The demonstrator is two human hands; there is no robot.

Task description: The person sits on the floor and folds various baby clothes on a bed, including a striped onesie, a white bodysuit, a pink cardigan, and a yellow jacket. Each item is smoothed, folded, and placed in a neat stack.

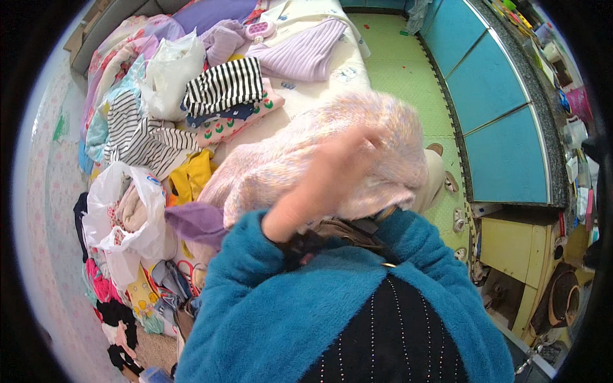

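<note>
A pale pink, multicoloured knit garment lies across my lap and the bed's edge, bunched into a mound towards the right. Over its top is my left hand, smeared by motion, so its fingers cannot be read. My right sleeve runs up to the garment's near right edge. The right hand itself is hidden under or behind the knit. Just left of the garment lies a purple cloth, partly beneath it.
Folded striped clothes and a white plastic bag lie on the bed. Another bag with clothing stands at the left. A lilac ribbed knit rests at the back. Blue cabinets line the right, beyond green floor mats.
</note>
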